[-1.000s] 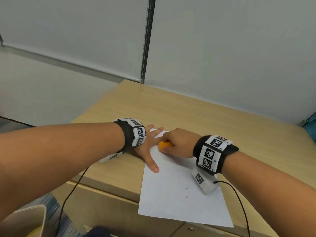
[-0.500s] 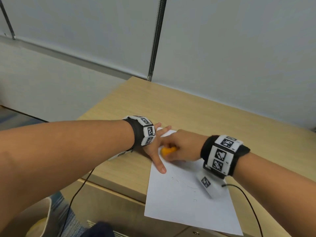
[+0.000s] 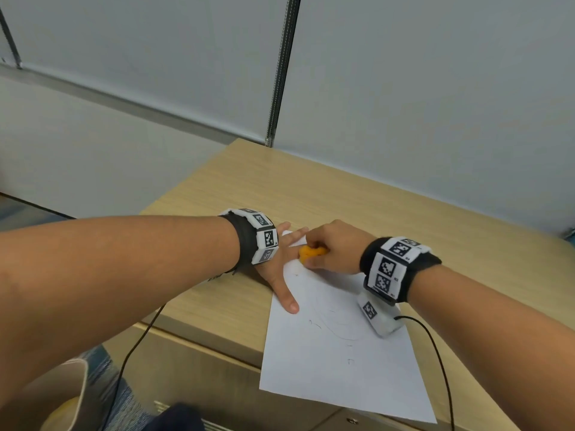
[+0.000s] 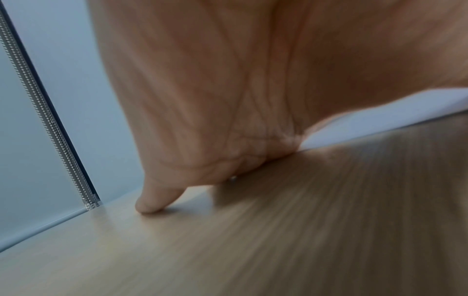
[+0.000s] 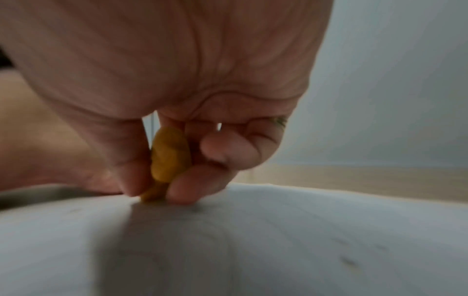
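A white sheet of paper (image 3: pixel 339 353) with faint pencil marks lies on the wooden desk (image 3: pixel 342 200), its near end over the desk's front edge. My left hand (image 3: pixel 280 269) lies flat with straight, spread fingers, pressing the sheet's top left corner. My right hand (image 3: pixel 329 250) pinches a small orange eraser (image 3: pixel 311 253) between thumb and fingers. In the right wrist view the orange eraser (image 5: pixel 168 158) touches the paper (image 5: pixel 278 240) at its lower tip. In the left wrist view the left hand's palm (image 4: pixel 228 90) rests on the desk (image 4: pixel 278 230).
The desk stands against a pale partition wall (image 3: pixel 404 88) with a metal strip (image 3: pixel 280 70). Black cables run from both wrist devices over the front edge. A drawer front (image 3: pixel 202 384) is below the desk. Carpet and a beige object (image 3: pixel 62 396) show at lower left.
The right hand with the eraser has shifted slightly over the top of the sheet. The left hand has stayed pressed flat. The head view has tilted a little.
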`<state>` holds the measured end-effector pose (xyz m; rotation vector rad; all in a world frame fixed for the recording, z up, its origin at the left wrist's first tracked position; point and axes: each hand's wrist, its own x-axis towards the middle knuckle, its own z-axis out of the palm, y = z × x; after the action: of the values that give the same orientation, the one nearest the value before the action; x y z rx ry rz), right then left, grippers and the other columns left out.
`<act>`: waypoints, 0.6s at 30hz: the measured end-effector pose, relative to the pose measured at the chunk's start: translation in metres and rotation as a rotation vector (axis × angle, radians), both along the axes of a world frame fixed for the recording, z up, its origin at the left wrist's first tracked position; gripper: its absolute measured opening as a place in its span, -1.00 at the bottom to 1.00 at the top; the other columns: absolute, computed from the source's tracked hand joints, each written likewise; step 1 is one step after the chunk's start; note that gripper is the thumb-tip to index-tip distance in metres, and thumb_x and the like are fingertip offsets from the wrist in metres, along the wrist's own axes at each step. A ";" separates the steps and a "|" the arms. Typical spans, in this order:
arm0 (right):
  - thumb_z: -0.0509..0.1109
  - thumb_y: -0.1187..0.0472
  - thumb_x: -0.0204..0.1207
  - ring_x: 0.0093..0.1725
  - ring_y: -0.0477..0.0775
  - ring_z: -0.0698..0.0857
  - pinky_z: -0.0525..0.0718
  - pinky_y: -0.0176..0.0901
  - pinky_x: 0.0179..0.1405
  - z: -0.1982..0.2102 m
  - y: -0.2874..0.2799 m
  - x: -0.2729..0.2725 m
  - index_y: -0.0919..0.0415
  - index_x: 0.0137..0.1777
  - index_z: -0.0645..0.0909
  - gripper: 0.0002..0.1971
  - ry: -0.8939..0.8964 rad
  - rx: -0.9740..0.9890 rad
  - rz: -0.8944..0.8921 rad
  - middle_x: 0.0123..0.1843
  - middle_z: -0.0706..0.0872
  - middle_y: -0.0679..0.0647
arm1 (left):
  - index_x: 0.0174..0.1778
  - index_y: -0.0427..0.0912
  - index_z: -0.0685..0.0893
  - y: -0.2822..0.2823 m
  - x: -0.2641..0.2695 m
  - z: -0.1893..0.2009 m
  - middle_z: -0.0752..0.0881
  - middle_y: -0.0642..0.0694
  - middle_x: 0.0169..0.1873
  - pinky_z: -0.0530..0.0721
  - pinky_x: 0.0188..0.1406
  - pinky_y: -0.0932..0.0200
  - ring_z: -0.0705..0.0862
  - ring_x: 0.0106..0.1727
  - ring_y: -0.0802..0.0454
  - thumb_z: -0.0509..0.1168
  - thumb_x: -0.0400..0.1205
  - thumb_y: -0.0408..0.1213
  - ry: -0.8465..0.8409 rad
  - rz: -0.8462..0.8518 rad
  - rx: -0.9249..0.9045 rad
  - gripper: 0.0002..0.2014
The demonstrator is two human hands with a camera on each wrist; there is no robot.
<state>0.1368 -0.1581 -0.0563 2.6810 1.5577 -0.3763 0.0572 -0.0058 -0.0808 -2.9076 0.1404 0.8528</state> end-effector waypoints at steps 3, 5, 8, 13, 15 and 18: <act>0.41 0.01 0.61 -0.34 -0.10 0.54 0.52 -0.13 -0.28 -0.004 0.001 -0.019 -0.06 -0.27 0.52 -0.77 0.054 -0.005 0.116 -0.34 0.60 -0.10 | 0.72 0.32 -0.28 -0.002 -0.001 0.003 -0.57 0.01 0.66 -0.23 0.64 -0.51 -0.52 0.68 -0.31 0.32 0.27 0.63 0.017 -0.002 0.024 0.25; 0.45 0.01 0.62 -0.34 -0.12 0.52 0.51 -0.17 -0.28 -0.005 -0.002 -0.026 0.02 -0.19 0.57 -0.81 0.136 -0.036 0.138 -0.34 0.57 -0.10 | 0.73 0.33 -0.24 0.000 0.001 0.002 -0.61 0.00 0.64 -0.21 0.63 -0.53 -0.54 0.66 -0.33 0.30 0.25 0.65 0.031 0.005 0.033 0.24; 0.38 -0.08 0.62 -0.22 0.11 0.67 0.65 0.02 -0.16 0.001 -0.001 -0.004 0.07 -0.17 0.62 -0.75 -0.002 -0.036 0.018 -0.27 0.70 0.02 | 0.67 0.36 -0.41 0.001 0.001 -0.001 -0.58 0.00 0.65 -0.25 0.63 -0.53 -0.53 0.67 -0.33 0.33 0.23 0.64 0.006 0.000 0.000 0.30; 0.43 -0.01 0.61 -0.32 -0.17 0.53 0.50 -0.13 -0.22 -0.006 -0.004 -0.030 -0.21 -0.26 0.48 -0.76 0.104 -0.019 0.120 -0.33 0.57 -0.15 | 0.72 0.34 -0.26 -0.002 0.002 0.002 -0.61 0.02 0.64 -0.22 0.64 -0.50 -0.54 0.67 -0.28 0.29 0.25 0.66 0.038 0.009 0.047 0.25; 0.42 -0.06 0.60 -0.25 -0.08 0.60 0.60 -0.05 -0.17 -0.007 -0.009 -0.026 -0.12 -0.08 0.64 -0.91 0.123 -0.034 0.088 -0.28 0.62 -0.12 | 0.70 0.36 -0.32 0.001 0.004 0.000 -0.62 0.02 0.63 -0.20 0.64 -0.51 -0.54 0.67 -0.29 0.28 0.20 0.69 0.031 0.013 0.033 0.29; 0.36 -0.13 0.57 -0.20 0.15 0.68 0.67 0.07 -0.15 -0.003 -0.006 0.000 0.08 -0.17 0.62 -0.72 -0.024 -0.002 -0.086 -0.28 0.68 0.02 | 0.62 0.40 -0.49 0.005 0.006 -0.007 -0.58 0.02 0.65 -0.24 0.64 -0.51 -0.52 0.67 -0.32 0.31 0.15 0.69 -0.005 0.008 -0.007 0.36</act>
<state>0.1371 -0.1644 -0.0597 2.7471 1.4391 -0.3458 0.0635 -0.0012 -0.0881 -2.9190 0.1314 0.8483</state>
